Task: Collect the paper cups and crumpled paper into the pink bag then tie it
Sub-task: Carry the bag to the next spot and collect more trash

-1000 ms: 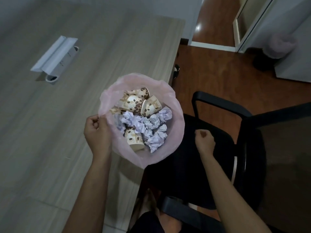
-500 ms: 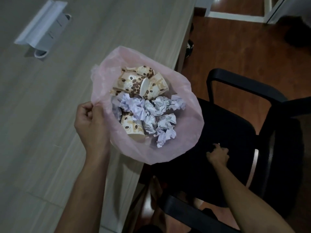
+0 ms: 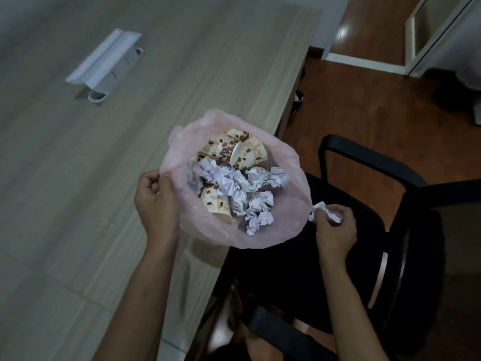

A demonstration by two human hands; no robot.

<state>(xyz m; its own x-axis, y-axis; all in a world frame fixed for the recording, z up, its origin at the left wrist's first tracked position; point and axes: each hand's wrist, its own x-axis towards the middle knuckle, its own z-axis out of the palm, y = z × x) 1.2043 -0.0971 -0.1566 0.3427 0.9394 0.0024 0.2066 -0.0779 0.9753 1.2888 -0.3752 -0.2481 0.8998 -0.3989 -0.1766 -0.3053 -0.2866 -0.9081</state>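
Head view looks down on a thin, translucent pink plastic bag [image 3: 282, 225] held open at the edge of a pale wood-grain counter [image 3: 78, 191], its mouth wide and facing up. The left hand [image 3: 156, 199] pinches the bag's left rim between curled fingers and thumb. The right hand [image 3: 335, 230] sits just beside the bag's right rim, fingers curled round a crumpled ball of white paper [image 3: 329, 213] that touches the pink film there. Inside the bag lie several tan paper cups printed with brown coffee beans [image 3: 234, 149], tipped on their sides toward the far side, with one more cup [image 3: 217, 205] nearer the left hand. A heap of crumpled white paper balls [image 3: 250, 194] fills the middle and near side. Farther back on the counter stands a white flip-up cable box [image 3: 104, 63]. A black office chair with armrests [image 3: 364, 162] stands to the right on a reddish-brown wooden floor [image 3: 364, 100].
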